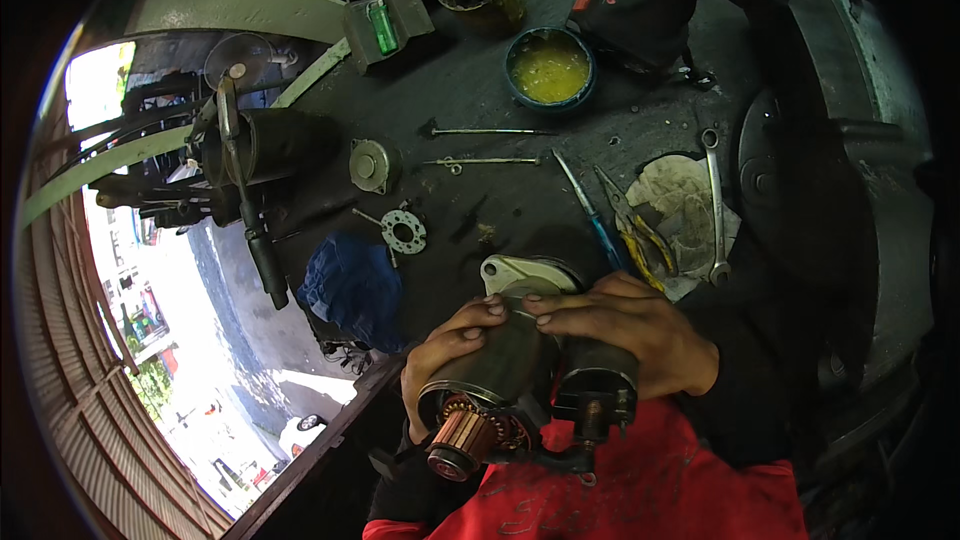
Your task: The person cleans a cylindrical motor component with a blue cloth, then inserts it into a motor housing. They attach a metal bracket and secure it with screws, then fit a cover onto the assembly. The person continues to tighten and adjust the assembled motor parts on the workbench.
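Observation:
Both my hands hold a starter motor (497,355) at the near edge of the bench, above my red shirt front. My left hand (445,340) is wrapped round the left side of its dark cylindrical housing. My right hand (635,325) grips it from the right, fingers over the top and round the smaller solenoid cylinder (600,368). Toward me, the copper commutator (467,437) sticks out of the open housing end. The pale metal mounting flange (525,271) faces away. My thumbs are largely hidden.
Just left lies a blue cloth (350,285); beyond it are a round brush plate (404,232) and an end cap (374,166). Yellow-handled pliers (645,235), a blue-handled screwdriver (590,208) and a wrench (714,205) lie right. Farther back stands a bowl of yellowish liquid (549,70).

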### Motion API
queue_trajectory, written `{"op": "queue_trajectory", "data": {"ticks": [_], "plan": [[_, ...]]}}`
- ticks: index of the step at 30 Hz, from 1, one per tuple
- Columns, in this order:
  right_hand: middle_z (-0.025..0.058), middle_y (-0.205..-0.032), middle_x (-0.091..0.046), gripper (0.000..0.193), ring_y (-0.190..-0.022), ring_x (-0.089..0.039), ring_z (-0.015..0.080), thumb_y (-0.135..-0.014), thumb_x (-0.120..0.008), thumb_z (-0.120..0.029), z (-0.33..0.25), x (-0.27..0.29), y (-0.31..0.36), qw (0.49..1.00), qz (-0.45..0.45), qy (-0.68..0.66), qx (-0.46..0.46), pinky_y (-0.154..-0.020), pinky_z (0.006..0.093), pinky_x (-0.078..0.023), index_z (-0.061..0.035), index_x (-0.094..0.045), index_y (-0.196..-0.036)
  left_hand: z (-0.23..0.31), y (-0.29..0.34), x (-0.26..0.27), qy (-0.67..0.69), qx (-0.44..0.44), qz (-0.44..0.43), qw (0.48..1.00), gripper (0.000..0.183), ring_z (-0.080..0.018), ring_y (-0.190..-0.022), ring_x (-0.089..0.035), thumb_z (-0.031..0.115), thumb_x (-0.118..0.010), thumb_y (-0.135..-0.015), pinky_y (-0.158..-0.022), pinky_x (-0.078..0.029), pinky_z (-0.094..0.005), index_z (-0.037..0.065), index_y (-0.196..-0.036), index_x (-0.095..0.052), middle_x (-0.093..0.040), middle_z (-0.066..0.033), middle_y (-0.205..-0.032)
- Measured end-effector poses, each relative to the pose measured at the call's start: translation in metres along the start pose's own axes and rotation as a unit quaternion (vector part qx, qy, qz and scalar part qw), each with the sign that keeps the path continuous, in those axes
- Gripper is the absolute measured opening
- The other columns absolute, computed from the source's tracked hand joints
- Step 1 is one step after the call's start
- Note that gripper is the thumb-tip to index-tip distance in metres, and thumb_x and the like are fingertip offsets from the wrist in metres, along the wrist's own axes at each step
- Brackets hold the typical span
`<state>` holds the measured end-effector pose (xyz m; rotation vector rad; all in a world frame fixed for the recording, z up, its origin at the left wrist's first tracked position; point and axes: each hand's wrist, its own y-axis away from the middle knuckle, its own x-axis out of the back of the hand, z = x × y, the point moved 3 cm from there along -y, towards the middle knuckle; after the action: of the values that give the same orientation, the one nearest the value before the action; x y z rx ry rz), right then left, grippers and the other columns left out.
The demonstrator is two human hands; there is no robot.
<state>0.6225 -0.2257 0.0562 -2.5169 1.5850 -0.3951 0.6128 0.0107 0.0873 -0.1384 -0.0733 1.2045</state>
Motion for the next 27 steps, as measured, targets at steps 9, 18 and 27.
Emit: {"op": "queue_trajectory", "data": {"ticks": [9, 18, 27], "plan": [[0.0044, -0.144, -0.066, 0.052, -0.093, -0.068, 0.0245, -0.066, -0.086, -0.018, 0.002, -0.005, 0.008, 1.000, 0.018, -0.010, -0.014, -0.087, 0.0370, -0.051, -0.0080, -0.064, -0.113, -0.019, -0.002, 0.001, 0.094, -0.012, -0.005, 0.995, 0.041, -0.0484, -0.130, -0.057, 0.012, -0.072, -0.095, -0.115, -0.037, -0.0651, 0.001, -0.129, -0.053, -0.060, -0.0337, -0.131], [0.0053, -0.145, -0.065, 0.050, -0.093, -0.067, 0.0234, -0.068, -0.086, -0.024, 0.003, -0.005, 0.008, 1.000, 0.010, 0.004, -0.008, -0.085, 0.0350, -0.049, -0.0084, -0.067, -0.110, -0.029, -0.007, 0.007, 0.112, -0.018, -0.035, 0.993, 0.039, -0.0488, -0.129, -0.058, 0.012, -0.071, -0.096, -0.115, -0.037, -0.0661, 0.002, -0.128, -0.052, -0.061, -0.0339, -0.130], [0.0004, -0.147, -0.063, 0.054, -0.100, -0.066, 0.0240, -0.065, -0.086, -0.022, 0.004, -0.004, 0.010, 0.999, 0.009, -0.024, -0.024, -0.091, 0.0369, -0.049, -0.0112, -0.066, -0.114, -0.028, -0.008, 0.012, 0.106, -0.024, -0.056, 0.992, 0.037, -0.0492, -0.129, -0.058, 0.012, -0.070, -0.096, -0.114, -0.036, -0.0672, 0.002, -0.128, -0.052, -0.061, -0.0342, -0.130]]}}
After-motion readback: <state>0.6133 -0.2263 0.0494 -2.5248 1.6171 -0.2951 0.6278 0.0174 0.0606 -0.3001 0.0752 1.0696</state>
